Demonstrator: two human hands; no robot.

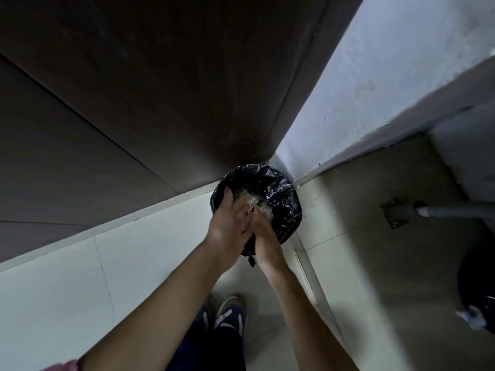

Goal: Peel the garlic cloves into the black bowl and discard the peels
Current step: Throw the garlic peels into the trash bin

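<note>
Garlic peels (251,200) lie pale just past the fingertips, inside the bin (290,210). The left hand (230,220) and right hand (265,236) press flat together, fingers straight, holding nothing, above its near rim. Black-bagged, the bin stands on the tiled floor (67,303) in the corner between a dark panel (134,89) and a white wall (375,89).

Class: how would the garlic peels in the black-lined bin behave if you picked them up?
The garlic peels look thin and flaky, so probably very light and floppy. Lying loose in the bin liner, they would likely scatter or cling.
</note>
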